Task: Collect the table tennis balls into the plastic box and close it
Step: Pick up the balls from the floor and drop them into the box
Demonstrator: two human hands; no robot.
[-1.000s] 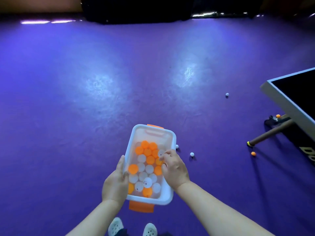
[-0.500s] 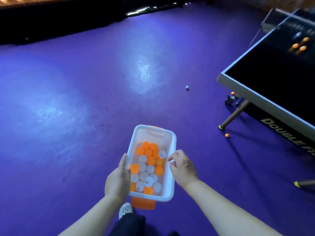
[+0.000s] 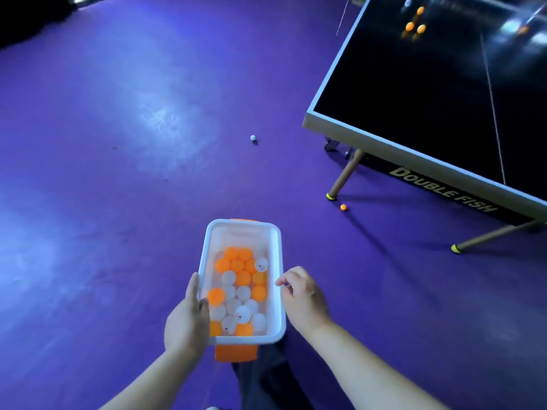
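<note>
A clear plastic box (image 3: 277, 261) with a white rim and orange latches is held in front of me, with no lid on it. Inside lie several orange and white balls (image 3: 239, 288). My left hand (image 3: 186, 321) grips the box's left wall, thumb over the rim. My right hand (image 3: 305, 297) hovers just right of the box, fingers loosely curled, holding nothing. A white ball (image 3: 252, 137) lies on the purple floor ahead. An orange ball (image 3: 343, 207) sits beside a table leg. Several orange balls (image 3: 414, 25) rest on the far part of the table top.
A dark table tennis table (image 3: 414, 93) fills the upper right, its wooden legs (image 3: 344, 176) angled onto the floor. The purple floor (image 3: 118, 173) stretches wide to the left and ahead. My dark trouser leg (image 3: 263, 380) shows below the box.
My right hand has come out of the box and now hangs beside its right rim. My view has swung right, bringing the table and the balls on it closer.
</note>
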